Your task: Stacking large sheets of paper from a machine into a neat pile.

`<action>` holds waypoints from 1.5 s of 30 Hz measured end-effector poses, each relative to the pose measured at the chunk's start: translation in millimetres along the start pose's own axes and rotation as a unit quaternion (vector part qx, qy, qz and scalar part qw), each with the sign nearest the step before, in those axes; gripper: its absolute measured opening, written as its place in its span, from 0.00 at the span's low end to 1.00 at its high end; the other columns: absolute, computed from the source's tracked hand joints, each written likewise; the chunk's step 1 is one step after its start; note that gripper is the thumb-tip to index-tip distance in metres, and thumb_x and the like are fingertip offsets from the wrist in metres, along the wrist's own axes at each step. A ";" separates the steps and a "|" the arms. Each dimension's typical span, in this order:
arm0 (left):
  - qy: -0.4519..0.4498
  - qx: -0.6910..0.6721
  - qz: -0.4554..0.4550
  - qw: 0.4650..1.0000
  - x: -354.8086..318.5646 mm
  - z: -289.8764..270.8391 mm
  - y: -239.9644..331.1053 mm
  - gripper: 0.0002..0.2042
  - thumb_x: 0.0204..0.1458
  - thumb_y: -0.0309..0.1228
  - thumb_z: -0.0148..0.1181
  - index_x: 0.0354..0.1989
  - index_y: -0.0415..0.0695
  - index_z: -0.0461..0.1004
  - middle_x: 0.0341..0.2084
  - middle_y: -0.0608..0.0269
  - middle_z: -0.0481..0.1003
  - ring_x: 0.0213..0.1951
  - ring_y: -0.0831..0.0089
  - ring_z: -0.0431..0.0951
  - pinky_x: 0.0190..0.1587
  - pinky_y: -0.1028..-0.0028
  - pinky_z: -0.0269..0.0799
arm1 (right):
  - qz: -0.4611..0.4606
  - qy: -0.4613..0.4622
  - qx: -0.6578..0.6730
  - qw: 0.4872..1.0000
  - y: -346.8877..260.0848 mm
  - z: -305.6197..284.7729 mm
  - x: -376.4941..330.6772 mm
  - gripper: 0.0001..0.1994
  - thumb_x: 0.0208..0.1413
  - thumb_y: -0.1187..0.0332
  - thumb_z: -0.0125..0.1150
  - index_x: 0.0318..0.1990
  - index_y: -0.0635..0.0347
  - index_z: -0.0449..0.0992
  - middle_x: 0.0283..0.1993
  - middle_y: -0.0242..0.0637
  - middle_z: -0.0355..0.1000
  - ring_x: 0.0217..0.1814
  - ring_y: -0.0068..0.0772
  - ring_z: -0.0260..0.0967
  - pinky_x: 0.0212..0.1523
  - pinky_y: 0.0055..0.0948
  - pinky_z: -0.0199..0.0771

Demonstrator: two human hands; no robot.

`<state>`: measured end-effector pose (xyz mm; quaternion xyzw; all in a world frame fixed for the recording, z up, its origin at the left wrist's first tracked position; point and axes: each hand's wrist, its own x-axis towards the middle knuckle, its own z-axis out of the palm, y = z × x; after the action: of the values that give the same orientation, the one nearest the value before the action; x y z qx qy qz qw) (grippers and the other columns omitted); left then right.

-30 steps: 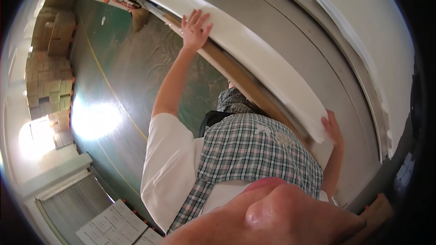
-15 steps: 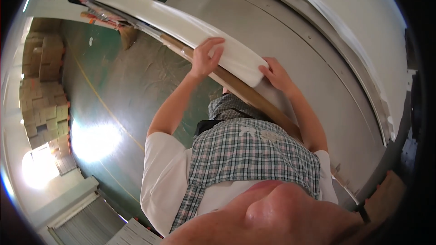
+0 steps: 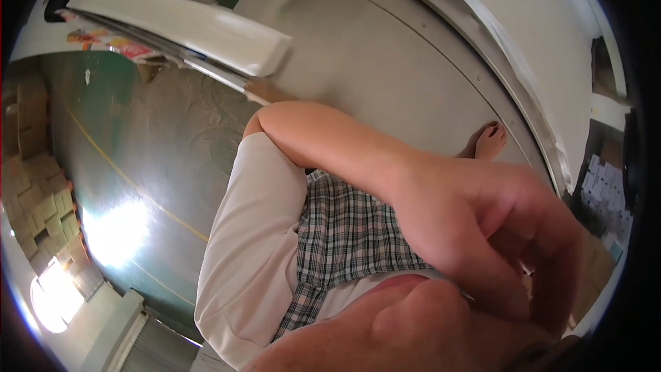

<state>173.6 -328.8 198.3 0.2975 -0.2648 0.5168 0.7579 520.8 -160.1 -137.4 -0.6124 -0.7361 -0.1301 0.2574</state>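
My left hand is raised close to the camera at the lower right, its fingers curled and blurred; I see nothing in it. Its bent forearm crosses over my plaid shirt. Only the fingertips of my right hand show past that arm, spread and resting on the grey steel surface. A long white stack of sheets lies at the upper left on a brown cardboard strip, away from both hands.
The green floor with a yellow line lies to the left. Stacked cardboard boxes stand at the far left. A white panel runs along the steel surface's far side. Printed sheets sit at the right rim.
Both hands have let go of the white stack. My left hand has come up toward the camera and my right has dropped to the steel surface. The view has swung, so the stack sits further left.
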 end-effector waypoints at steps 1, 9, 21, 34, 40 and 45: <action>-0.006 0.030 -0.011 0.999 -2.3 -5.6 4.7 0.10 0.48 0.22 0.55 0.39 0.34 0.69 0.35 0.57 0.73 0.37 0.76 0.74 0.35 0.81 0.70 | 0.015 -0.008 -0.008 1.000 -3.6 -2.2 -1.2 0.14 0.49 0.68 0.49 0.44 0.58 0.69 0.46 0.43 0.66 0.49 0.47 0.61 0.48 0.40 0.64; -0.019 0.009 -0.007 1.000 -11.6 -56.6 52.4 0.09 0.47 0.22 0.56 0.37 0.34 0.69 0.33 0.58 0.74 0.35 0.76 0.74 0.34 0.81 0.70 | 0.061 -0.037 -0.036 0.997 1.9 -0.1 -4.3 0.14 0.48 0.70 0.49 0.44 0.60 0.68 0.48 0.42 0.65 0.50 0.46 0.61 0.48 0.40 0.64; 0.555 0.256 0.133 0.780 -82.4 -401.8 204.6 0.06 0.49 0.23 0.51 0.35 0.37 0.68 0.26 0.57 0.71 0.31 0.69 0.73 0.37 0.72 0.73 | 0.045 -0.069 -0.021 0.996 -14.1 -6.4 4.9 0.14 0.48 0.72 0.48 0.44 0.63 0.68 0.49 0.45 0.65 0.50 0.47 0.61 0.50 0.39 0.61; 0.567 0.335 0.074 0.749 -94.7 -443.2 246.6 0.08 0.48 0.27 0.53 0.31 0.32 0.70 0.27 0.54 0.72 0.33 0.63 0.75 0.37 0.69 0.72 | 0.032 -0.065 -0.008 0.997 -18.5 -3.5 6.1 0.14 0.48 0.72 0.47 0.45 0.64 0.67 0.48 0.46 0.65 0.49 0.48 0.61 0.50 0.40 0.61; 0.454 0.329 0.190 0.806 -117.3 -413.0 227.0 0.06 0.52 0.28 0.49 0.32 0.39 0.70 0.31 0.56 0.72 0.39 0.62 0.71 0.50 0.57 0.66 | 0.035 -0.057 -0.013 0.998 -18.3 -5.3 6.0 0.14 0.48 0.72 0.48 0.44 0.64 0.67 0.47 0.46 0.66 0.49 0.49 0.61 0.49 0.41 0.62; 0.511 0.198 0.244 0.800 -99.6 -364.0 212.4 0.16 0.52 0.38 0.49 0.45 0.40 0.63 0.42 0.54 0.66 0.49 0.59 0.64 0.56 0.52 0.56 | 0.045 -0.059 -0.028 0.997 -13.7 -11.1 3.1 0.14 0.48 0.72 0.48 0.44 0.63 0.67 0.47 0.46 0.66 0.48 0.49 0.61 0.49 0.41 0.62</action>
<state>-24.5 -66.0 -83.2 0.0594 0.2048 0.8025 0.5572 509.6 -166.1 -124.8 -0.6580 -0.7180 -0.1025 0.2024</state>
